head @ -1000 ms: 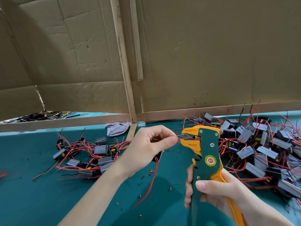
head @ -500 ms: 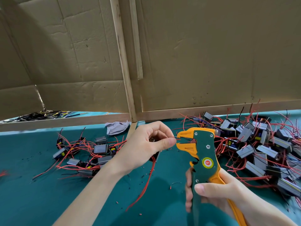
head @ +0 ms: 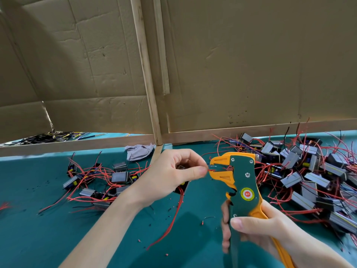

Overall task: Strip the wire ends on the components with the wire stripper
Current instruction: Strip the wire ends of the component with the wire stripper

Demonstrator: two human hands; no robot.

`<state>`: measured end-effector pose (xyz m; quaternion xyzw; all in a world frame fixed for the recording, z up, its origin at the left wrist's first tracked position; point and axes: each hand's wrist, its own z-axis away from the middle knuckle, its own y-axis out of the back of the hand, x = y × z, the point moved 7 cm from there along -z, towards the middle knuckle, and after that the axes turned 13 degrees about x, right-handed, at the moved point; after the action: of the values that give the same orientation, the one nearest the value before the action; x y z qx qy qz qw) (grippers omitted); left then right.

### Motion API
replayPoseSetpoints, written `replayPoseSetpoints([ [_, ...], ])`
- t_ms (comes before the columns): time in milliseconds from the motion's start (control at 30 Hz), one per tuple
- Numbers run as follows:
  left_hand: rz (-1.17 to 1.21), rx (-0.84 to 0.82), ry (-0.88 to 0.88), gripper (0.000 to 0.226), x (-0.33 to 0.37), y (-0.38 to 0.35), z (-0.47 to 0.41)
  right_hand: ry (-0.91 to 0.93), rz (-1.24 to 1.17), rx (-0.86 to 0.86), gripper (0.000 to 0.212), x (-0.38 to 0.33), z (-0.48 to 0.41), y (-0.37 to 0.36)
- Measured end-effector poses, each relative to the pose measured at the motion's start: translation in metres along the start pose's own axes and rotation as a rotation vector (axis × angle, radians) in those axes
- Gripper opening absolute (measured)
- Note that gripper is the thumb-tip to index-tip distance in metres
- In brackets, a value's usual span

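Observation:
My right hand (head: 257,231) grips the handles of a green and orange wire stripper (head: 241,182), held upright with its jaws pointing left. My left hand (head: 173,175) holds a small dark component (head: 182,185), mostly hidden in the palm. Its thumb and forefinger pinch thin wire ends (head: 211,168) that reach into the stripper's jaws. One long red wire (head: 173,219) hangs from the component down to the green mat.
A small pile of grey components with red wires (head: 108,182) lies at the left, and a large pile (head: 309,175) at the right. Cardboard walls (head: 231,64) on wooden rails close the back. A crumpled cloth (head: 139,150) lies by the post. Insulation bits dot the green mat (head: 38,238).
Both hands shifted slightly left and down together. The stripper's jaws stay at the wire ends pinched by my left hand.

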<state>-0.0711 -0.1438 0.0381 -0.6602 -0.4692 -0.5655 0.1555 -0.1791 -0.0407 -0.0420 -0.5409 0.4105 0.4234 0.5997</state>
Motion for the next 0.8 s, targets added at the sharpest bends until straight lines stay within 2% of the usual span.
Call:
replayPoseSetpoints([
  [167,-0.028,-0.009,-0.008,0.008,0.0,0.003,-0.001,-0.001,0.033,0.063,0.039,0.004,-0.001,0.003],
  [333,-0.012,-0.022,0.006,0.011,-0.001,0.003,-0.001,0.034,0.088,0.11,0.029,0.004,0.0,0.0],
  [467,-0.045,-0.002,0.046,0.008,-0.011,0.0,-0.002,0.09,0.155,0.253,0.041,0.007,-0.004,0.009],
  [633,-0.039,0.019,0.052,0.007,-0.016,0.004,-0.005,0.003,-0.074,0.048,0.047,0.005,-0.006,0.0],
  [800,-0.09,0.111,0.017,0.009,-0.016,0.015,-0.01,-0.034,-0.135,0.068,0.037,0.008,-0.01,0.006],
])
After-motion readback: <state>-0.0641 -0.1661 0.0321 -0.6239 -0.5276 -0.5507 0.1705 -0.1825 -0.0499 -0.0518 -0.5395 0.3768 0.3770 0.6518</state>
